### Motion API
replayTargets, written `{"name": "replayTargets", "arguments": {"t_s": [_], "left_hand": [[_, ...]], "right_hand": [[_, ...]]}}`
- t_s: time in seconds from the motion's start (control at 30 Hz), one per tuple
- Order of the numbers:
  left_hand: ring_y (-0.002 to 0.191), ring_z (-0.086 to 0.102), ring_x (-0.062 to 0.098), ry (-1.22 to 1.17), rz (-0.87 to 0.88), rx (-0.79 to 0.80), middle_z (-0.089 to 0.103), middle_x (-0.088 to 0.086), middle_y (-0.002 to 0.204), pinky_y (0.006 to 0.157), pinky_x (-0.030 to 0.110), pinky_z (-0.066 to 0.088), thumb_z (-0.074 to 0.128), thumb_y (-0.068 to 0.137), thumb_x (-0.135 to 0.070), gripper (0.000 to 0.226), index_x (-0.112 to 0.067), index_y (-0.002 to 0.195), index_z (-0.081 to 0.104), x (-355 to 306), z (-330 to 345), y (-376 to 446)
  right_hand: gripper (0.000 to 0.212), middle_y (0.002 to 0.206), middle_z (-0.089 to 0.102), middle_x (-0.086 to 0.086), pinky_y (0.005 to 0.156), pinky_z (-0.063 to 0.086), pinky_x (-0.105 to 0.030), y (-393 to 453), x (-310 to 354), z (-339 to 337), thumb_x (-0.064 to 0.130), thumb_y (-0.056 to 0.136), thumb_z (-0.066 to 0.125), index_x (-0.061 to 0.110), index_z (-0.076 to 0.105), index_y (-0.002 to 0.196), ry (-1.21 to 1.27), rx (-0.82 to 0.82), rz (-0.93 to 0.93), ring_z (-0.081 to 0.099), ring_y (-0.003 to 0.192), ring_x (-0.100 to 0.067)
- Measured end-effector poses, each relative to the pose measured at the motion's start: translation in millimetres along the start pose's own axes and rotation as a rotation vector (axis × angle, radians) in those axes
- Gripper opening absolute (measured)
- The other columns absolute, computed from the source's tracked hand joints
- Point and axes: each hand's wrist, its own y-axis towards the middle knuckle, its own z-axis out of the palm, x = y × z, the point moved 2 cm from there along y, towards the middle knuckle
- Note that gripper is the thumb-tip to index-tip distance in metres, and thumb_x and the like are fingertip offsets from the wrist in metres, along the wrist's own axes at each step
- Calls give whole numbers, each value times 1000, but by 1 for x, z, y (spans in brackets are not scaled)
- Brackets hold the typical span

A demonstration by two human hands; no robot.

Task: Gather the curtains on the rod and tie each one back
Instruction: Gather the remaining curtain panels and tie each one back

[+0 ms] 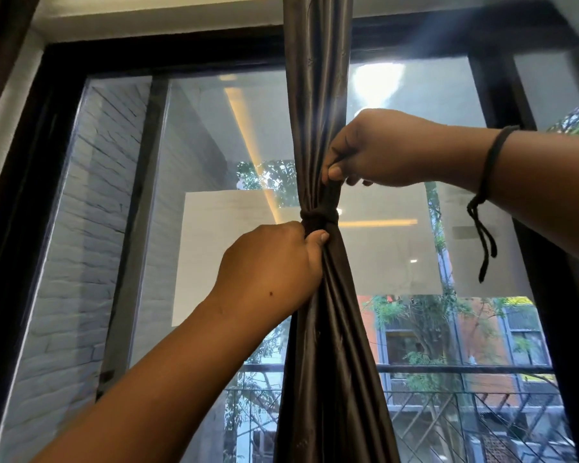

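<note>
While the tie band [318, 218] cinches the dark satin curtain [318, 95], both hands grip fabric.
Left hand [274, 265] clutches below; right hand [378, 148] pinches above; advise pulling evenly.

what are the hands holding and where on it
Both grip the curtain: the left hand just below the tie, the right hand just above it.

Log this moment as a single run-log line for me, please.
curtain gathered, knot at mid-height | left hand grip on fabric under knot | right hand pinching fabric above knot | window frame behind
</note>
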Motion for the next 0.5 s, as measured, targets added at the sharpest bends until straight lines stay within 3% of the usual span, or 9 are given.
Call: {"name": "replayTargets", "arguments": {"t_s": [0.1, 0.23, 0.3, 0.5], "left_hand": [[55, 40, 19, -239, 64, -20, 40, -1, 53, 48, 30, 23, 39, 98, -39, 48, -17, 55, 34, -7, 0, -10], [50, 35, 14, -497, 65, -31, 35, -2, 50, 51, 32, 24, 39, 94, -42, 46, -18, 55, 34, -11, 12, -28], [49, 35, 13, -594, 36, -56, 34, -2, 49, 51, 32, 25, 37, 89, -44, 43, -18, 55, 34, -12, 19, -34], [48, 35, 11, -769, -11, -133, 38, -3, 52, 49, 28, 27, 40, 90, -43, 43, -18, 55, 35, -11, 31, -49]], "right_hand": [[12, 71, 68, -1, 52, 50, -21, 7, -13, 0, 18, 90, 61, 13, 71, 87, 91, -152, 137, 65, 62, -15], [17, 59, 62, -6, 41, 52, -18, 15, -23, 10, 9, 93, 54, 1, 63, 81, 360, -111, 373, 58, 38, -11], [27, 48, 60, -4, 36, 50, -18, 18, -22, 14, 3, 94, 48, 1, 59, 70, 415, -93, 414, 53, 29, -8], [32, 57, 59, -9, 40, 52, -22, 23, -19, 20, 0, 92, 47, 4, 56, 62, 384, -66, 441, 51, 27, -7]]}}
